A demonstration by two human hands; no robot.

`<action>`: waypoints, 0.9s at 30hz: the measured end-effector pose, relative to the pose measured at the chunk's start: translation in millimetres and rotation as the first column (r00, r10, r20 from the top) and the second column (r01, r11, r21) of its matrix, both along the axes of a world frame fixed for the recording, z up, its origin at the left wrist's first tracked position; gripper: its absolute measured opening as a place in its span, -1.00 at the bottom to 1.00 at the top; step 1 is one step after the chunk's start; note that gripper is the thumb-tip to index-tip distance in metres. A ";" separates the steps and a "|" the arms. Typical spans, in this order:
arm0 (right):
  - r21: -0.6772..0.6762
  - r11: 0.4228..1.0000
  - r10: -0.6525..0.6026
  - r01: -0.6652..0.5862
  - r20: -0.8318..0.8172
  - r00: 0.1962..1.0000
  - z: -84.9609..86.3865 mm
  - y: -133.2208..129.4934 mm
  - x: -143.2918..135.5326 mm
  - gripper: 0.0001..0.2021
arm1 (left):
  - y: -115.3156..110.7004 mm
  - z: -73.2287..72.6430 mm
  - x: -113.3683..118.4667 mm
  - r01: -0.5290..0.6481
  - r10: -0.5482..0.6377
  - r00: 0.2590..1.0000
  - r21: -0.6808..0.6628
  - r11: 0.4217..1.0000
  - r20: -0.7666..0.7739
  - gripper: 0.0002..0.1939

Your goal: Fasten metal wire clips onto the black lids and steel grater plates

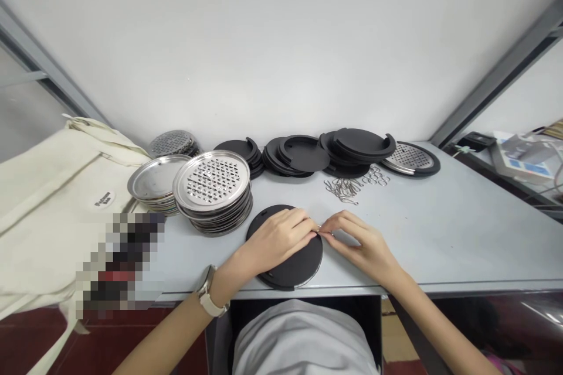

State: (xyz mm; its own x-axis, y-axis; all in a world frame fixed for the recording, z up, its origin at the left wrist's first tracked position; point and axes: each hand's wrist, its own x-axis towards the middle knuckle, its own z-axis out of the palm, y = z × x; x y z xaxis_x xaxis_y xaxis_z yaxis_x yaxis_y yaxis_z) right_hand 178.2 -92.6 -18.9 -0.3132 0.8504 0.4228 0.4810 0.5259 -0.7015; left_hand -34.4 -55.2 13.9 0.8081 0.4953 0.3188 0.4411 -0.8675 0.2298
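In the head view a round black disc (292, 266), with a thin shiny strip along its lower right rim, lies near the table's front edge. My left hand (281, 234) rests across its top, fingers pressed together and closed at the disc's right edge. Right beside those fingertips, my right hand (356, 243) pinches a small metal wire piece at the disc's rim. Only a short bit of that piece shows between the fingers. Beyond my hands are several loose wire hooks (343, 188) and some joined metal rings (377, 176).
Stacked perforated metal grater discs (212, 181) stand left of the black disc, with plain metal discs (158, 179) behind. Black round holders (303, 153) are piled along the wall. A grater disc in a black holder (411, 158) lies far right. A cream cloth bag (53, 205) covers the left side.
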 end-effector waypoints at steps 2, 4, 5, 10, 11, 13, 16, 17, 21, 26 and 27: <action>0.002 1.000 -0.005 0.005 0.002 1.000 0.2 -0.7 -1.0 -0.92 | 0.5 -0.7 -0.6 -0.017 0.017 1.000 -0.007 1.000 0.017 -0.81; 0.013 1.000 -0.002 0.002 0.002 1.000 -0.1 -1.0 -1.8 -0.92 | 0.9 -1.3 -1.1 -0.017 0.017 1.000 -0.011 1.000 0.012 -0.80; 0.018 1.000 0.002 -0.002 0.001 1.000 -0.4 -1.0 -2.1 -0.93 | 1.0 -1.5 -1.3 -0.014 0.014 1.000 -0.008 1.000 0.008 -0.80; 0.017 1.000 0.011 -0.011 -0.020 1.000 -0.8 -1.9 -3.2 -0.95 | 1.6 -2.8 -1.0 0.002 -0.002 1.000 0.023 1.000 0.029 -0.85; 0.004 1.000 0.013 -0.013 -0.025 1.000 0.0 -2.4 -3.2 -0.93 | 1.7 -2.8 -0.9 0.004 -0.005 0.999 0.025 1.000 0.034 -0.86; -0.049 0.999 0.013 -0.015 -0.034 0.999 2.2 -3.4 -2.7 -0.90 | 1.6 -2.5 -0.6 0.006 -0.007 0.999 0.029 1.000 0.044 -0.88; -0.173 0.985 -0.010 -0.005 -0.083 0.997 5.6 -3.8 -1.2 -0.84 | 1.1 -1.5 -0.2 0.010 -0.011 0.999 0.023 1.000 0.053 -0.88; -0.222 0.975 -0.011 -0.013 -0.108 0.994 6.5 -3.5 -0.6 -0.82 | 0.9 -1.2 -0.1 0.014 -0.016 0.999 0.021 1.000 0.052 -0.87; -0.413 0.899 0.067 -0.145 -0.198 0.978 8.8 -2.1 1.8 -0.70 | 0.4 -0.9 0.0 0.035 -0.036 0.999 0.029 0.999 0.030 -0.89; -0.524 0.813 0.112 -0.253 -0.287 0.951 10.7 -2.2 3.6 -0.60 | 0.4 -2.7 -0.8 0.042 -0.043 0.999 0.045 0.998 0.005 -0.88; -0.535 0.799 0.126 -0.274 -0.297 0.946 11.0 -2.4 3.7 -0.59 | 0.3 -3.2 -1.0 0.043 -0.043 0.999 0.048 0.998 0.001 -0.87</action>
State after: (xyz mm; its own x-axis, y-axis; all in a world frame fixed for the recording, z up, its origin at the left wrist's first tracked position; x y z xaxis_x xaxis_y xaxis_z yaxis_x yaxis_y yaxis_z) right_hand 181.9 -94.9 -7.9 -0.4579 0.8886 -0.0277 0.1917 0.0683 -0.9791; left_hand -35.4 -54.9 10.6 0.8274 0.4445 0.3433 0.4029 -0.8956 0.1884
